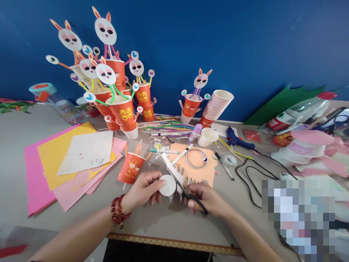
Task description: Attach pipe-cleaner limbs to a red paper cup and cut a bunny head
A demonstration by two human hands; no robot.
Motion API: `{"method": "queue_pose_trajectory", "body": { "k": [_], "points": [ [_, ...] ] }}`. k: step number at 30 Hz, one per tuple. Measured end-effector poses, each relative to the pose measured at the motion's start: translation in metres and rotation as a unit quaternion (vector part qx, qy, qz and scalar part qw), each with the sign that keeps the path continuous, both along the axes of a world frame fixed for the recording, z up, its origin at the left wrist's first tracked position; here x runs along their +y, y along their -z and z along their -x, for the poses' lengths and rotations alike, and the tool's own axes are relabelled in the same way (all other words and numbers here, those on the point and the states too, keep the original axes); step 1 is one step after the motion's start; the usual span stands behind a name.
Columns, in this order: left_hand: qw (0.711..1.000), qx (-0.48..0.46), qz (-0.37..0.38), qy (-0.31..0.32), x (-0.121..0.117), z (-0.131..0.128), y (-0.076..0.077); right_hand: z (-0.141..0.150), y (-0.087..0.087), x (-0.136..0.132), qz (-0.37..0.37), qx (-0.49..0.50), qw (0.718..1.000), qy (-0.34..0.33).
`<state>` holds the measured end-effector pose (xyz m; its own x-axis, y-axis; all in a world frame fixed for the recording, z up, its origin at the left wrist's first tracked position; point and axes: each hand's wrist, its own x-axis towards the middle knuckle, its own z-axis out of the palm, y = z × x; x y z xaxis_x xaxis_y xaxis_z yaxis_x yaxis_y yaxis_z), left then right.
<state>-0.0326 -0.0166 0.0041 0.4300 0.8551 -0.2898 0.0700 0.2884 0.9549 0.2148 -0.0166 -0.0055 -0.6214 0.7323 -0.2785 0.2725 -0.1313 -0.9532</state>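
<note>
My left hand (143, 189), with a red bead bracelet on its wrist, pinches a white paper cut-out (167, 185) with a round part and long strips. My right hand (208, 198) grips black-handled scissors (188, 194), whose blades reach into the white paper. Both hands hover just above the grey table (163, 218) near its front edge. Right behind them lie an orange paper sheet (195, 169) with cut edges and a tipped red paper cup (131, 168) with straws in it.
Pink, yellow and white sheets (68, 160) lie at the left. Red cups with bunny faces (120, 91) stand at the back beside a cup stack (216, 105). Markers, straws, a tape roll (195, 158), a blue glue gun (237, 140) and its black cord (253, 178) crowd the middle and right.
</note>
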Motion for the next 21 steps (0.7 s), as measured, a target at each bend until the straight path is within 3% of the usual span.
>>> {"method": "queue_pose_trajectory", "body": {
  "k": [21],
  "points": [
    [0.999,0.012,-0.021,0.025,-0.0013,0.0029,0.0027,-0.0002,0.0036,-0.0010,0.042,0.021,0.999,0.004]
  ]
}}
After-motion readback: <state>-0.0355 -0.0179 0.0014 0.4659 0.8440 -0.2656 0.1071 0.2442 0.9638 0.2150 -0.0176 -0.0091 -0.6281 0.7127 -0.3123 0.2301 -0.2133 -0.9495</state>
